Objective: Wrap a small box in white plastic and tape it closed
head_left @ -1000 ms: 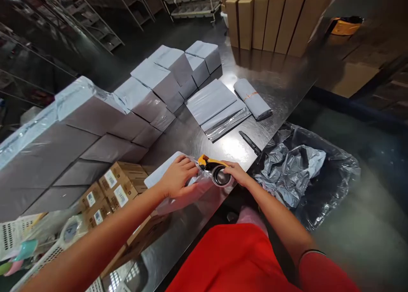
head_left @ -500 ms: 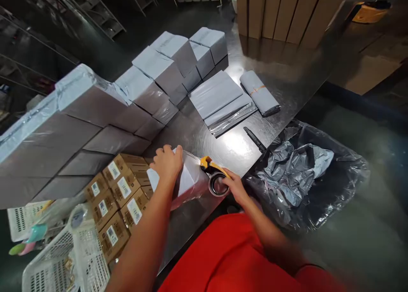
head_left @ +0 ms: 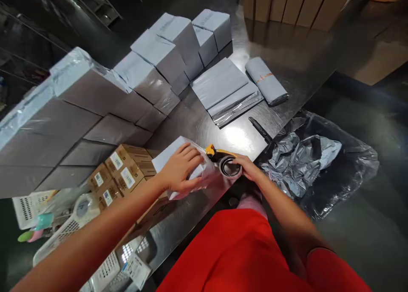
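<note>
A box wrapped in white plastic [head_left: 168, 154] lies on the metal table near its front edge. My left hand [head_left: 183, 166] grips it from above, fingers over the top and thumb on the near side. My right hand [head_left: 247, 166] is closed round the handle of a yellow and black tape dispenser [head_left: 219, 152]. Its head is against the right end of the wrapped box, and the tape roll [head_left: 230, 167] hangs below the handle. Part of the box is hidden under my left hand.
Stacked white parcels [head_left: 127, 92] line the table's far left side. Brown cartons [head_left: 127, 164] and white baskets [head_left: 60, 241] are at left. Flat mailer bags [head_left: 219, 83], a rolled bundle [head_left: 266, 80] and a black cutter [head_left: 259, 129] lie behind. A plastic-lined bin [head_left: 353, 173] stands right.
My left hand has shifted right across the box's top, its fingers now spread further over it. The tape dispenser stays at the box's right end. The view has tilted slightly.
</note>
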### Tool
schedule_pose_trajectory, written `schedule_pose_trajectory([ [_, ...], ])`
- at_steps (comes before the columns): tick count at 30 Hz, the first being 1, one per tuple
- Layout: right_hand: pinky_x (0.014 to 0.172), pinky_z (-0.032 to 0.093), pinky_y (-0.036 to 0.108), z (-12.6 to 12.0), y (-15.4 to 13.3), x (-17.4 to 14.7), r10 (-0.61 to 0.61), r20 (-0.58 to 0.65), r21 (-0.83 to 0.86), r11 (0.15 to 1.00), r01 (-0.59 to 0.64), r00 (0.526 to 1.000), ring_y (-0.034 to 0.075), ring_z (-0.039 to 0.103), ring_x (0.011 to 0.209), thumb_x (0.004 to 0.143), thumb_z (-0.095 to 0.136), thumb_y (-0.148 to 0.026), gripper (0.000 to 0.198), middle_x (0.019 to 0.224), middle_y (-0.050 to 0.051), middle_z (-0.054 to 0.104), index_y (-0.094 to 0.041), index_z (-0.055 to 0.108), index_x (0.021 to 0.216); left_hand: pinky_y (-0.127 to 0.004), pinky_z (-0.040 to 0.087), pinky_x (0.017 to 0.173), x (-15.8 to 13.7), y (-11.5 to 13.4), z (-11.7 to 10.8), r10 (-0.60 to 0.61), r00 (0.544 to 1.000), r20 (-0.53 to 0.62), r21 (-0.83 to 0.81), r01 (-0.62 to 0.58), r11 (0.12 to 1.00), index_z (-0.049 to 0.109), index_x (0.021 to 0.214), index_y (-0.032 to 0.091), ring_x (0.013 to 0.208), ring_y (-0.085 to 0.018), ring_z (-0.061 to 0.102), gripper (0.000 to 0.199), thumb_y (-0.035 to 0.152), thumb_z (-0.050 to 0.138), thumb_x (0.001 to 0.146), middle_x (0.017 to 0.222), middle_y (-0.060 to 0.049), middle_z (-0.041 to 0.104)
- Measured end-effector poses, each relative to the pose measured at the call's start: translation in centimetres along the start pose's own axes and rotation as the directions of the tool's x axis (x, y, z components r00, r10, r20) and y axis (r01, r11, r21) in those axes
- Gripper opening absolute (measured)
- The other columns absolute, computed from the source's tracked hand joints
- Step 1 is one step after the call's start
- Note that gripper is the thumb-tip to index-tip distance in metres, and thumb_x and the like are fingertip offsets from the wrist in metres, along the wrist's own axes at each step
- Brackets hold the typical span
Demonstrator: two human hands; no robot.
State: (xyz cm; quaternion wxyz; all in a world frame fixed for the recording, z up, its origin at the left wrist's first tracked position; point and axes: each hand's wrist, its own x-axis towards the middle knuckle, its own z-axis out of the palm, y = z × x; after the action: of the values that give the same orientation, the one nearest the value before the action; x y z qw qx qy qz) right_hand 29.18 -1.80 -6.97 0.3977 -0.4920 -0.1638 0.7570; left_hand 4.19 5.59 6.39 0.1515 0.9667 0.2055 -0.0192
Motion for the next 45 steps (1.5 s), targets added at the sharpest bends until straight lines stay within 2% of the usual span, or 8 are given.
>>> schedule_pose_trajectory([
  [8,0.083,0.050,0.029,-1.7,-2.4,-0.3,-0.095,-0.003,-0.151,0.984,0.093,0.996,0.019,0.064,0.090,0.055,0.065,-0.022,0.049,0.093,-0.002,0.076,-0.021,0.077,0.102,-0.055,0.038,0.104,1.8,0.6,0.8,-0.245,0.961,-0.128,0.058,0.254,0.966,0.063,0.105,0.016,0.099,-0.031,0.056,0.050,0.057,0.039,0.089,0.100,-0.014,0.065],
  [17,0.105,0.046,0.046,-6.2,6.7,-15.3,-0.081,-0.208,-0.217,0.976,0.035,0.975,0.033,0.062,0.116,0.059,0.070,-0.029,0.057,0.118,0.003,0.074,-0.024,0.074,0.116,-0.051,0.035,0.106,2.3,1.0,1.2,-0.389,0.909,-0.149,0.009,0.395,0.919,0.063,0.110,0.017,0.108,-0.032,0.054,0.044,0.051,0.046,0.087,0.108,-0.013,0.064],
  [25,0.116,0.036,0.052,-3.3,11.3,-16.7,-0.222,-0.221,-0.218,0.960,0.174,0.950,0.034,0.056,0.127,0.062,0.072,-0.034,0.063,0.132,0.005,0.068,-0.024,0.069,0.124,-0.049,0.040,0.100,2.5,2.8,1.2,-0.554,0.815,-0.171,0.075,0.571,0.818,0.065,0.111,0.016,0.105,-0.033,0.057,0.044,0.048,0.046,0.088,0.105,-0.014,0.066],
  [31,0.113,0.041,0.050,-4.1,10.5,-16.7,-0.284,-0.262,-0.225,0.947,0.227,0.922,0.034,0.058,0.125,0.063,0.076,-0.040,0.058,0.130,0.006,0.069,-0.024,0.072,0.119,-0.052,0.035,0.109,2.8,2.3,1.2,-0.564,0.810,-0.159,0.061,0.578,0.813,0.062,0.120,0.015,0.115,-0.033,0.056,0.048,0.048,0.043,0.092,0.116,-0.016,0.066],
  [37,0.111,0.043,0.050,-2.1,11.3,-16.7,-0.200,-0.240,-0.066,0.980,0.189,0.950,0.033,0.060,0.122,0.064,0.080,-0.039,0.058,0.126,0.003,0.071,-0.026,0.071,0.120,-0.049,0.046,0.095,-3.9,6.5,2.7,-0.309,0.812,-0.496,0.118,0.416,0.902,0.058,0.121,0.015,0.111,-0.031,0.057,0.038,0.039,0.049,0.094,0.119,-0.018,0.062],
  [40,0.099,0.052,0.047,-1.4,12.1,-16.9,-0.149,-0.252,0.001,0.988,0.155,0.956,0.031,0.064,0.113,0.066,0.079,-0.037,0.059,0.124,0.003,0.071,-0.028,0.069,0.123,-0.037,0.048,0.065,-8.1,10.2,6.1,-0.023,0.997,-0.070,0.307,0.044,0.951,0.068,0.091,0.019,0.077,-0.023,0.060,0.018,0.017,0.049,0.092,0.089,-0.010,0.067],
  [42,0.094,0.054,0.045,-1.5,12.2,-16.9,-0.141,-0.255,0.013,0.989,0.149,0.957,0.030,0.066,0.108,0.065,0.080,-0.037,0.061,0.122,0.003,0.072,-0.028,0.069,0.124,-0.036,0.049,0.059,-9.2,11.4,8.6,0.001,0.974,0.228,0.320,-0.076,0.944,0.072,0.093,0.015,0.078,-0.023,0.063,0.023,0.010,0.050,0.089,0.109,-0.015,0.070],
  [45,0.096,0.052,0.045,-1.8,11.8,-16.8,-0.170,-0.252,-0.023,0.985,0.170,0.953,0.030,0.065,0.109,0.063,0.081,-0.038,0.060,0.120,0.003,0.073,-0.027,0.070,0.121,-0.037,0.052,0.058,-8.4,10.8,11.1,-0.017,0.935,0.354,0.321,-0.105,0.941,0.075,0.098,0.012,0.083,-0.026,0.068,0.027,0.006,0.051,0.087,0.135,-0.020,0.062],
])
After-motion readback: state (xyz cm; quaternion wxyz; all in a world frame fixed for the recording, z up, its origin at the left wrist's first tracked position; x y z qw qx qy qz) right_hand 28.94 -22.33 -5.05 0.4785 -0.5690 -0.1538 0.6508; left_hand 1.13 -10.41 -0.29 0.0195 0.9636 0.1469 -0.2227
